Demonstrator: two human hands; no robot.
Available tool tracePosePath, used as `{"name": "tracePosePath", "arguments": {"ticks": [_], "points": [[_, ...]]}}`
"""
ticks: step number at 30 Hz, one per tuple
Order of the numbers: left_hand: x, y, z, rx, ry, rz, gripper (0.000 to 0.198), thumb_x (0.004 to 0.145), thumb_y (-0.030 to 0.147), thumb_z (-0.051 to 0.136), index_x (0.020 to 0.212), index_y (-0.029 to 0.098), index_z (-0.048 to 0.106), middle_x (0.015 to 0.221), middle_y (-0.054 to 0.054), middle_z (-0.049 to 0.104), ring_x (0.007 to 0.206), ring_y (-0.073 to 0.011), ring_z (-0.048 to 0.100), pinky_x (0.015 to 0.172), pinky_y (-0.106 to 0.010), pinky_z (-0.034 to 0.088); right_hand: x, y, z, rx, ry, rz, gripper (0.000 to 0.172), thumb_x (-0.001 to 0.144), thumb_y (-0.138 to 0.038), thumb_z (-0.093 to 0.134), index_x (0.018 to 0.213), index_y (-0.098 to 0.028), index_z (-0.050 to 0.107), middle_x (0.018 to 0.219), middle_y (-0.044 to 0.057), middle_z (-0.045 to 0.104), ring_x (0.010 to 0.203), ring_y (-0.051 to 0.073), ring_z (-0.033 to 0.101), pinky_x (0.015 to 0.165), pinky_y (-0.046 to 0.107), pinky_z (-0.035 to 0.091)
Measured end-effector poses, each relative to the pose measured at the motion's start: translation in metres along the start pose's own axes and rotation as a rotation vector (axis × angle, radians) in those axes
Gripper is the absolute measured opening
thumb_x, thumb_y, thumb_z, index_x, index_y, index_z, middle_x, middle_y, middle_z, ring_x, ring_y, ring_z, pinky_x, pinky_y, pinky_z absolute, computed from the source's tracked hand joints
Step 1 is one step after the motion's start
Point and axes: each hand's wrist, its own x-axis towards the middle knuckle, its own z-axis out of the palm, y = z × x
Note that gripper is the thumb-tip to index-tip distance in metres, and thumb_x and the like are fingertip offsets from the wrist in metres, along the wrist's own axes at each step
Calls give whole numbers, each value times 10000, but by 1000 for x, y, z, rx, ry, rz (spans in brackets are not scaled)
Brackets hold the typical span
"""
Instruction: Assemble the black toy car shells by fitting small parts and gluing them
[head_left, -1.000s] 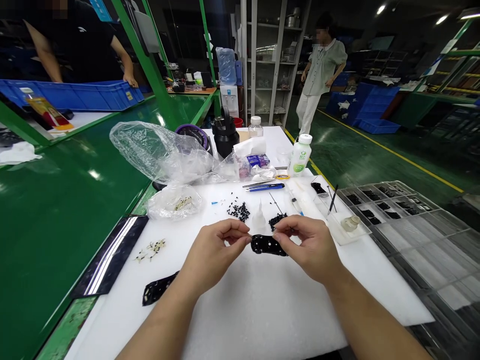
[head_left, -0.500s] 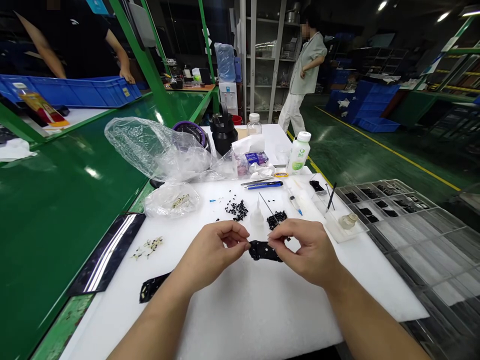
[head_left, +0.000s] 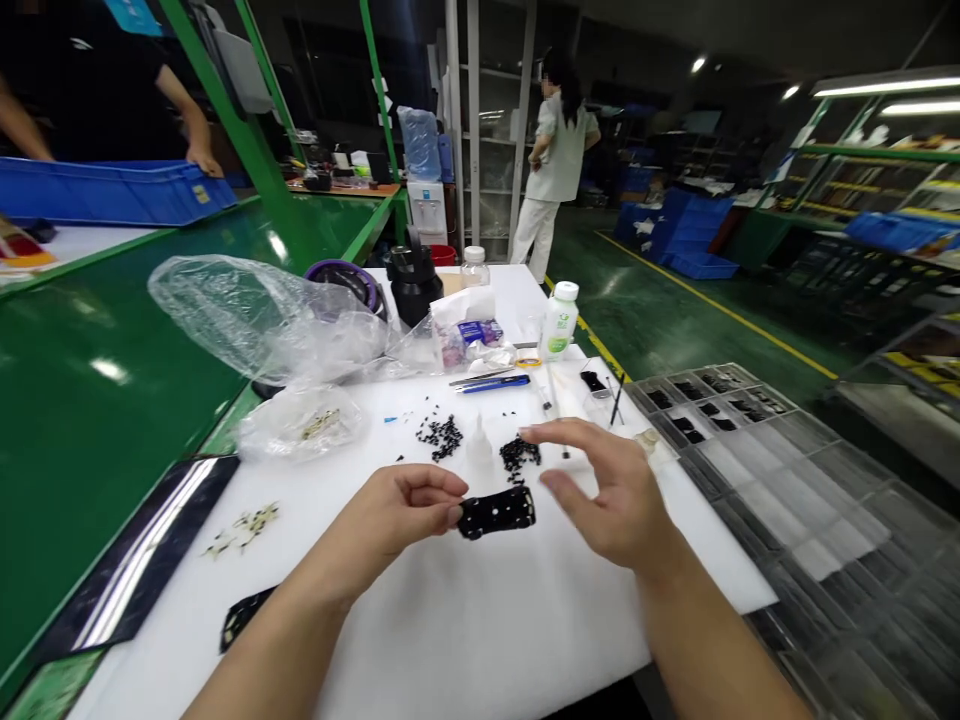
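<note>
The left hand [head_left: 382, 510] is curled, with its fingertips [head_left: 454, 515] at the end of a perforated black plate [head_left: 496, 512]; in this slightly blurred view, it cannot be told whether the plate is pinched or merely touched. The right hand [head_left: 607, 490] is held open, fingers spread, just to the right of the plate and clear of it. The plate is positioned over a white foam sheet [head_left: 420, 640]. A heap of small black parts [head_left: 517, 460] lies just beyond it, a second heap [head_left: 441, 436] and a pointed plastic bottle [head_left: 478, 445] lie beyond its left end, and a similar plate [head_left: 244, 617] lies well to its left. If only lightly held, the plate could be dropped or knocked onto the nearer heap, and the small parts could be scattered by a low pass of the open right hand.
</note>
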Motion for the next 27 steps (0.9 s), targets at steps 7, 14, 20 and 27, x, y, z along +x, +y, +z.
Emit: {"name": "tracePosePath", "arguments": {"ticks": [7,14,20,27], "points": [[6,-1,3,74,49,-65,362,710,391,759,987,185,651,822,-31,689,792,-186,626,759,-300,478,-17,-4,-83,-347,496,201,190,913,-251,602,1048,-254,736,771,9,653,665,126,596,628,263,503],[3,6,9,55,9,-87,376,676,362,759,973,153,660,800,-56,694,788,-211,647,744,-314,506,-31,40,-101,-338,701,362,238,836,-372,681,954,-180,758,827,62,705,647,157,624,612,295,523],[0,10,13,30,13,-72,354,645,360,786,913,162,667,760,-41,682,748,-197,642,720,-306,504,-34,45,-96,-343,590,480,307,840,-420,660,954,-150,753,872,98,723,729,192,659,703,325,539],[0,10,14,34,-5,-65,349,656,353,775,919,156,656,733,-33,670,709,-179,609,707,-298,482,-29,52,-102,-401,582,447,316,863,-423,624,944,-142,744,924,102,716,770,197,648,733,321,513]]}}
